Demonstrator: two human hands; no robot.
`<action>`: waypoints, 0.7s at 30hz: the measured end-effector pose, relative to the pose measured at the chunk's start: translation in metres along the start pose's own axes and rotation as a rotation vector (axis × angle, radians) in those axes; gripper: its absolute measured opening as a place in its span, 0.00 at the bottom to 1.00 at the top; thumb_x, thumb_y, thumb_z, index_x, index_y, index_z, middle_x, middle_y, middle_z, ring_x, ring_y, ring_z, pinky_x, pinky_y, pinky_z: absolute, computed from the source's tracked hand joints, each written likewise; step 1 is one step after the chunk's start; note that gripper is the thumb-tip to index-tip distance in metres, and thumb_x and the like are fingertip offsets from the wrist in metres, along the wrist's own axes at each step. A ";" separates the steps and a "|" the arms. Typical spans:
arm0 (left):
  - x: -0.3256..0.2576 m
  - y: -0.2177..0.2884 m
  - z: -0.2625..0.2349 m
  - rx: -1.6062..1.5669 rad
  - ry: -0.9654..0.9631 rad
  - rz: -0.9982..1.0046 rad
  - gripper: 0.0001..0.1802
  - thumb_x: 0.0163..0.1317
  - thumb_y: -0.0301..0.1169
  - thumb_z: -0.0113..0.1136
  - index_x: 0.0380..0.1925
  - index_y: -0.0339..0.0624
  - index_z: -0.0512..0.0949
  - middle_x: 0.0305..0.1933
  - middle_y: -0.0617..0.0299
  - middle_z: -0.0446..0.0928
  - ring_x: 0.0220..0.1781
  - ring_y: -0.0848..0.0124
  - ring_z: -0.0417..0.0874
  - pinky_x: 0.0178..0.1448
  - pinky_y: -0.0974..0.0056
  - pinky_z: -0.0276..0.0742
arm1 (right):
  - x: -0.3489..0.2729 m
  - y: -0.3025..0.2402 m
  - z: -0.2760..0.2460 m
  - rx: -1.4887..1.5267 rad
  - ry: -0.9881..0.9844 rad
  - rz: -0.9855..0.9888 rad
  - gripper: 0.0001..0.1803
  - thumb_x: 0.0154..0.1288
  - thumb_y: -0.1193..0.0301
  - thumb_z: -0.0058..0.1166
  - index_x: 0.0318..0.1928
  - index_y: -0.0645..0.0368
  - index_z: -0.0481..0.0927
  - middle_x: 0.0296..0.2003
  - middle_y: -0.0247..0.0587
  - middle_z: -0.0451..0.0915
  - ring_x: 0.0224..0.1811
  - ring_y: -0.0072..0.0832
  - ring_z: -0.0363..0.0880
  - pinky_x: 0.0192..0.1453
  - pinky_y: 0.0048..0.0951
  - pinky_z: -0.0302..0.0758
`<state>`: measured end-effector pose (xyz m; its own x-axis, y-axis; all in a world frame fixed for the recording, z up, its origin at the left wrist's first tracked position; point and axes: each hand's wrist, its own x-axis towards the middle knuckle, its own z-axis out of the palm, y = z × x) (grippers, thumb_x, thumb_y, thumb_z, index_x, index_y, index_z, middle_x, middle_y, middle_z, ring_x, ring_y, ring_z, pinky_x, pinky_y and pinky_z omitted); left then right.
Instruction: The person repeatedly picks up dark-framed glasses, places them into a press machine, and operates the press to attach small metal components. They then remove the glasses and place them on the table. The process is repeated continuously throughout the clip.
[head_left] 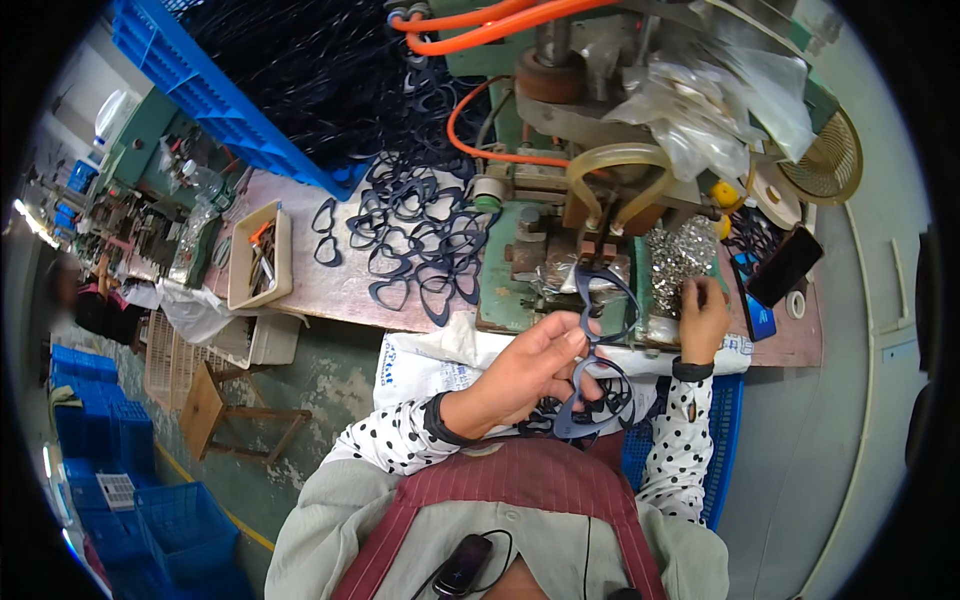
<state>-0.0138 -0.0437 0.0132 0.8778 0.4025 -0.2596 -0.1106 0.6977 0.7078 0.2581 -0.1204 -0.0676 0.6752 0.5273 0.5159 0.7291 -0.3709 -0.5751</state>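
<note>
My left hand point(535, 370) grips a dark blue, heart-shaped eyeglass frame point(566, 421) between thumb and fingers. The frame hangs upright, one rim above the other, in front of the green bench machine point(510, 290). Its upper rim reaches the machine's metal head point(598, 250); whether they touch, I cannot tell. My right hand point(704, 325) rests at the near right edge of a heap of small shiny metal parts point(682, 255). Its fingertips are curled together, and anything in them is too small to make out.
Many similar frames point(385, 262) lie left of the machine, near a blue crate point(225, 100). A cream bin point(284, 262) holds tools. At right are a phone point(785, 266) and a small fan point(835, 155). Orange hoses point(480, 35) and plastic bags point(690, 110) hang above.
</note>
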 end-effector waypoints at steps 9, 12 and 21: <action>0.012 0.002 -0.131 1.742 0.862 0.491 0.12 0.57 0.29 0.63 0.42 0.42 0.79 0.39 0.48 0.75 0.34 0.48 0.80 0.36 0.52 0.77 | -0.004 0.009 0.005 -0.011 0.058 0.023 0.06 0.66 0.73 0.54 0.43 0.58 0.79 0.32 0.45 0.83 0.31 0.36 0.84 0.35 0.33 0.77; 0.027 0.003 -0.166 1.784 0.954 0.504 0.11 0.56 0.29 0.62 0.40 0.44 0.78 0.40 0.50 0.74 0.35 0.49 0.80 0.35 0.51 0.77 | -0.003 0.014 0.008 0.024 0.077 0.055 0.07 0.66 0.73 0.54 0.43 0.59 0.79 0.34 0.47 0.84 0.31 0.36 0.85 0.35 0.33 0.77; 0.028 0.038 -0.122 1.293 0.929 0.903 0.09 0.67 0.28 0.54 0.42 0.34 0.74 0.39 0.48 0.76 0.38 0.48 0.76 0.44 0.54 0.72 | 0.005 -0.002 0.008 0.439 -0.041 0.240 0.06 0.64 0.79 0.56 0.41 0.63 0.81 0.33 0.39 0.83 0.33 0.22 0.80 0.39 0.23 0.75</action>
<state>-0.0507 0.0660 -0.0477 0.1979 0.8272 0.5260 0.4343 -0.5550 0.7094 0.2596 -0.1109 -0.0687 0.8070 0.4991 0.3158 0.4317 -0.1334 -0.8921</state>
